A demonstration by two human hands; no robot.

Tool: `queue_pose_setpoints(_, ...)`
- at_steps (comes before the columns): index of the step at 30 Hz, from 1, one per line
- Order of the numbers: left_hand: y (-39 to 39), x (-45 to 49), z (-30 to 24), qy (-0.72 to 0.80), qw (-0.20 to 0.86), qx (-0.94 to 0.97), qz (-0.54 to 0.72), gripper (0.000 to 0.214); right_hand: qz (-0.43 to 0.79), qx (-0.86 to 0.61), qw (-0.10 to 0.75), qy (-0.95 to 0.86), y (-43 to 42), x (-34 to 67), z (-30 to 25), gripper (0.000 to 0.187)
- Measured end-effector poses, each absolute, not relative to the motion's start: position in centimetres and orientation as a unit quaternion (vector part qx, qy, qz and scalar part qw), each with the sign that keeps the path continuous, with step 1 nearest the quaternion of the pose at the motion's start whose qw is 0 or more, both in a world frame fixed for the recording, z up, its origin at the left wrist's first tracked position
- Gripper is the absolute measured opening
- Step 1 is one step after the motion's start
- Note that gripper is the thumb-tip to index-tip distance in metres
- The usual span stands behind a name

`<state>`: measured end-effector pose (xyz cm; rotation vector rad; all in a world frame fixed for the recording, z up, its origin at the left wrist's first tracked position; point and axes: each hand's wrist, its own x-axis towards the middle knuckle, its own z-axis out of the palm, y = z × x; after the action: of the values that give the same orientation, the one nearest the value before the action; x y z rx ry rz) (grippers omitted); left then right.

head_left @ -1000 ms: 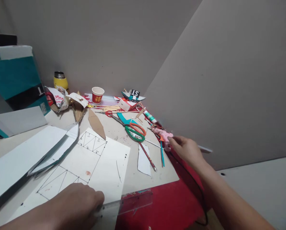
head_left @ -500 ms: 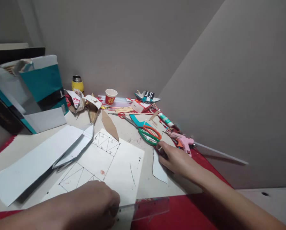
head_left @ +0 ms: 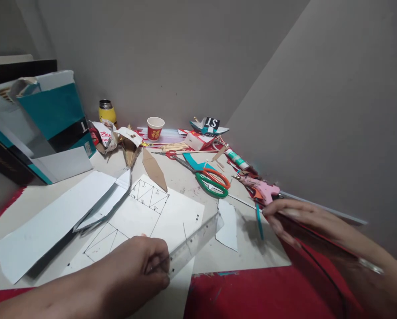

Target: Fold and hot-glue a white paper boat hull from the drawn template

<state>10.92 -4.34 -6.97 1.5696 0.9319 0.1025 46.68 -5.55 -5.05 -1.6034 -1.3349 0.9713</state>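
My left hand (head_left: 148,261), at the lower middle, is closed around one end of a clear ruler (head_left: 194,244). The ruler slants up to the right across a white sheet with drawn black lines (head_left: 181,212), its far end by a cut white paper piece (head_left: 229,226). At the right, my right hand (head_left: 294,219) has its fingers and thumb drawn together; what lies between them is partly hidden. A thin teal strip (head_left: 259,221) and a slim white stick (head_left: 245,201) meet its fingertips. A black cord (head_left: 321,266) runs below this hand. Beyond lies a pink glue gun (head_left: 260,188).
Scissors with green and orange handles (head_left: 214,186) lie mid-table near a brown cardboard piece (head_left: 154,170). Folded white card (head_left: 55,212) and a teal box (head_left: 52,119) stand left. Behind are a paper cup (head_left: 155,129), a yellow bottle (head_left: 107,113) and a small paper boat (head_left: 210,127).
My right hand has left the scissors' handles and moved right, towards the glue gun. My left hand has raised and tilted the ruler, which previously lay lower across the table's front.
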Motion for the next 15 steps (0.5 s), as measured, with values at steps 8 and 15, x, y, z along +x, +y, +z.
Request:
queue_pose_setpoints(8, -5.6, 13.0, -7.0, 0.480, 0.709, 0.486, 0.177, 0.010, 0.592, -0.537, 0.384, -0.462, -3.2, 41.7, -7.0, 0.042)
queue_pose_setpoints(15, -6.1, 12.4, -8.8, 0.457, 0.721, 0.504, 0.131, 0.010, 0.655, -0.435, 0.420, -0.454, -1.3, 34.8, -7.6, 0.032)
